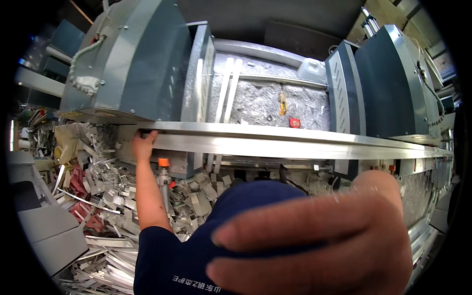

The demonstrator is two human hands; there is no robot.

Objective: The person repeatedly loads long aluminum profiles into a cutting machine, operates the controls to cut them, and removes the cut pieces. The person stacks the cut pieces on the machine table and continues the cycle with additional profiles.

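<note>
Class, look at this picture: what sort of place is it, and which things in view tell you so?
Probably a metalworking shop that cuts aluminium profile. A long metal rail runs between two grey machine heads, offcuts lie heaped below, and shavings cover the bed behind. The left hand grips the rail.

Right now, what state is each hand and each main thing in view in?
left hand: fingers curled on the end of the long aluminium profile
right hand: close to the lens, fingers bent, holding a dark blue cloth
aluminium profile: lying level across the machine
offcuts: piled loose below
</note>
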